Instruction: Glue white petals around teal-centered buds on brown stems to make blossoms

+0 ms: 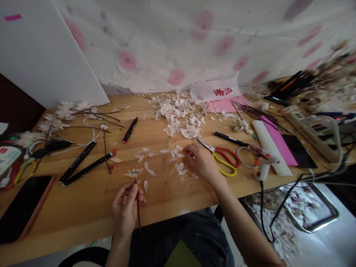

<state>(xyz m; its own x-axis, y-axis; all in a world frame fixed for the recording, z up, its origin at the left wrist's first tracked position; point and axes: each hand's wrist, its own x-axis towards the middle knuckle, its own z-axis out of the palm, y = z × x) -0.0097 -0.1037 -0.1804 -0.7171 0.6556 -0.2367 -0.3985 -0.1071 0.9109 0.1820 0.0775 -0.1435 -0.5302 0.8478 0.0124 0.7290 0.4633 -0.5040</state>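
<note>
Pinched between left hand (pixel 125 207) fingers, a thin brown stem (pixel 138 207) stands up, its small flower (pixel 134 172) at twelve o'clock of that hand. Right hand (pixel 200 160) curls down over loose petals (pixel 179 167) at its nine o'clock; whether it holds one, I cannot tell. Scissors (pixel 222 157) lie at its three o'clock.

- Bare wooden table (pixel 83 207) lies open in front of the left hand (pixel 125 207), between it and the phone (pixel 22 207) at the left edge.
- Two black markers (pixel 83 165) lie slantwise left of the flower stem (pixel 137 207).
- Loose petals (pixel 178 168) are scattered just beside the right hand (pixel 201 161).
- Scissors (pixel 222 157) and the glue gun (pixel 263 167) crowd its right side.
- The petal pile (pixel 180 118) blocks the way further back.
</note>
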